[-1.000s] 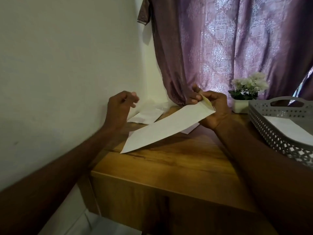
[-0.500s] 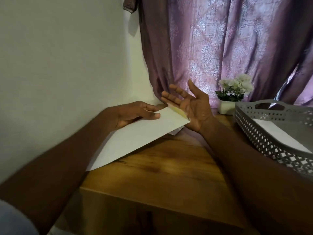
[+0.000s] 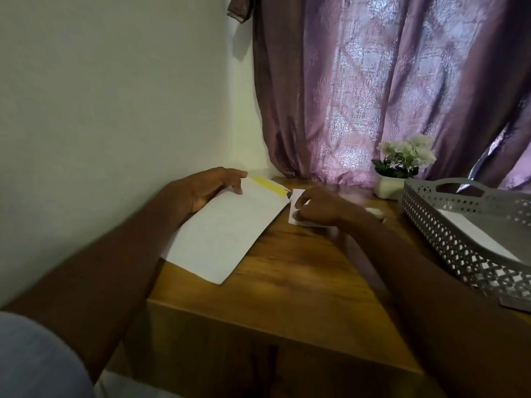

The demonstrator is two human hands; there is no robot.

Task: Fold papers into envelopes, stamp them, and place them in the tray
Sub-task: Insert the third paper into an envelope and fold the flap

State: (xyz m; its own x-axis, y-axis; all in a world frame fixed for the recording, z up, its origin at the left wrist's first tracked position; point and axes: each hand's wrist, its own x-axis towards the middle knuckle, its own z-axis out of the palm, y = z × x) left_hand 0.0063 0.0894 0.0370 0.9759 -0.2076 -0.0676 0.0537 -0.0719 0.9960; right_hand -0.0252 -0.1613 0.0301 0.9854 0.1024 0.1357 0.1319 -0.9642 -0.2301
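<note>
While the left hand grips the envelope at the table's far-left, the right hand pinches a small white sheet, prob. stamps; peel one slowly w/ envelope held flat.

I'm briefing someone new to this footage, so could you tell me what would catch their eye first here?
Probably the white envelope with a yellow strip along its far edge, held by the left hand over the wooden table's left side. Just right of it, the right hand touches a small white sheet. A grey perforated tray holding white paper sits at far right.
</note>
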